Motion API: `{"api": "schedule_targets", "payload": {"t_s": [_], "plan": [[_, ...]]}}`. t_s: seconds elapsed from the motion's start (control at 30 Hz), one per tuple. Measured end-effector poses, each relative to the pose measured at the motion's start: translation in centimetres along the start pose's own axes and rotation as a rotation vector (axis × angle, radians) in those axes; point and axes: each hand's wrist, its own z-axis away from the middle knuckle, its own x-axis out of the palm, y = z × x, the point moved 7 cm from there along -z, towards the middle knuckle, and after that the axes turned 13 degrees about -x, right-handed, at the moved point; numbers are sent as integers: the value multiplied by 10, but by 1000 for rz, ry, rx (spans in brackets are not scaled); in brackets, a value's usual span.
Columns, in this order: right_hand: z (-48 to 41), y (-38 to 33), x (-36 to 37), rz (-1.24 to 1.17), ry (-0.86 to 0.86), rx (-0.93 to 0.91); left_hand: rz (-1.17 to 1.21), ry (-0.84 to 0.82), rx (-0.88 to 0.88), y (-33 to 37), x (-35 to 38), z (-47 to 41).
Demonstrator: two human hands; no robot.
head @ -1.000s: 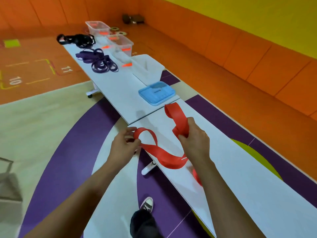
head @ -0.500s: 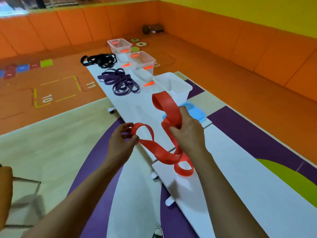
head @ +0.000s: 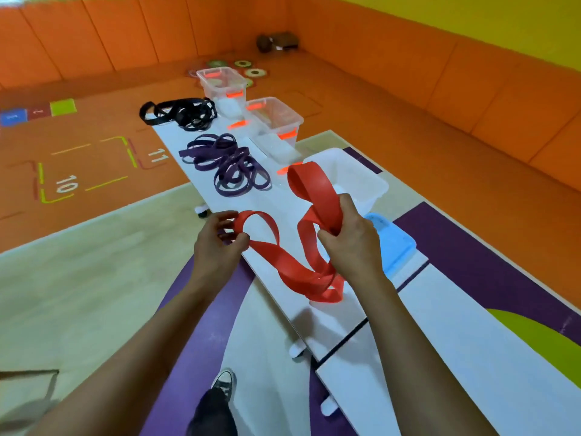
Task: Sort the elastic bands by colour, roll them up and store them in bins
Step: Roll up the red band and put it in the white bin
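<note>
A wide red elastic band hangs in loops above the white table. My left hand pinches one looped end of it. My right hand grips the band higher up, and a folded loop stands up above that fist. A pile of purple bands lies further along the table. A pile of black bands lies at the far end. A white bin stands just behind my right hand. Two clear bins with orange clips stand beyond it.
A blue lid lies on the table to the right of my right hand. The table is long and narrow, made of two parts with a gap between them. My shoe shows on the floor below. Orange padded walls surround the room.
The view has moved along the table toward the bins. Both hands still hold the red band, and its lower loop has swung further right beneath my right hand.
</note>
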Motion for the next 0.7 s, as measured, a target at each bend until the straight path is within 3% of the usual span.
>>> {"api": "schedule_targets", "payload": {"t_s": [0.4,0.57,0.7], "plan": [[-20,67,116,4,-70,584,-170,-294,-53,-25,18,-173],[-13,91,130,-111,-26,707,-297,-352,-59,-38,41,-209],[-3,114,130,-133,121,742,-399,-284,-83,-50,53,-235]]}}
